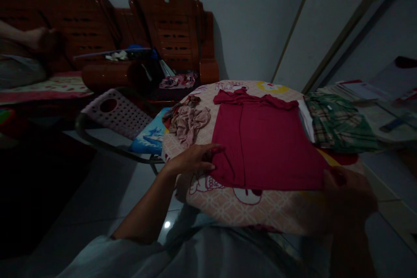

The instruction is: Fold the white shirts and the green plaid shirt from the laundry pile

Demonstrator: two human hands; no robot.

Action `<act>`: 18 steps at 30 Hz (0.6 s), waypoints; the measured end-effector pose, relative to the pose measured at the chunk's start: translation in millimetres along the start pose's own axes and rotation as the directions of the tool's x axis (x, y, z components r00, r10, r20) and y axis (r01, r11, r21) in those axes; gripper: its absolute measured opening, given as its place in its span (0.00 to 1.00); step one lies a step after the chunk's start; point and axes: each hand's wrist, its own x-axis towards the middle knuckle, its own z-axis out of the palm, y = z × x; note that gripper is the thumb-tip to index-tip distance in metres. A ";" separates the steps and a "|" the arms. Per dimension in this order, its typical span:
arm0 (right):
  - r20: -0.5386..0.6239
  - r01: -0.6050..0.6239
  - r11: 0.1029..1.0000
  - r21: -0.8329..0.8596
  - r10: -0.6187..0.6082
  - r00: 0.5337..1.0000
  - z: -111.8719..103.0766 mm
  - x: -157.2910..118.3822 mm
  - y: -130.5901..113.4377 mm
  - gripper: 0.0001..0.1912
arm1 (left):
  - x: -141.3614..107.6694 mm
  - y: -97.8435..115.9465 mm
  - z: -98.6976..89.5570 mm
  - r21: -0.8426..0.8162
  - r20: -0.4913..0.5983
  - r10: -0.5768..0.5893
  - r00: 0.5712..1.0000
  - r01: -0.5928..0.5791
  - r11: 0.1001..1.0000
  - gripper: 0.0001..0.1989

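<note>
A dark red garment [267, 143] lies spread on a round table with a patterned pink cloth [224, 208], its far end bunched up. My left hand [195, 158] is at the garment's near left edge, thumb and fingers apart. At the near right corner of the garment is my right hand [350, 191], dark and blurred, so its grip on the fabric cannot be made out. Crumpled pinkish and brown cloths [189, 121] lie left of the garment. To its right is a folded green plaid cloth [339, 121], with a white piece [306, 119] beside it.
A pink woven chair [119, 113] with a blue cushion [151, 134] stands left of the table. Carved wooden seats [169, 30] line the wall, with a person's leg [22, 37] at far left. Papers [361, 89] lie on a surface at right.
</note>
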 end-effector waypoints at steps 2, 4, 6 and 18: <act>0.095 0.210 0.938 0.274 -0.244 0.965 -3.2 -8.5 -37.8 0.18 | -3.9 2.4 12.1 -0.012 -0.026 0.025 0.999 -0.025 1.000 0.40; 0.231 0.228 0.782 0.580 -0.426 0.875 -4.5 -21.4 -77.8 0.15 | -5.4 6.4 23.8 -0.001 -0.093 0.031 0.995 -0.032 1.000 0.42; 0.331 0.178 0.671 0.720 -0.557 0.761 -4.3 -36.4 -112.3 0.15 | -5.7 10.9 33.7 0.002 -0.166 -0.008 0.986 0.009 1.000 0.40; 0.326 0.203 0.574 0.794 -0.682 0.654 12.4 -59.6 -148.2 0.17 | -18.3 23.6 43.5 -0.268 -0.258 -0.104 0.961 0.032 0.963 0.11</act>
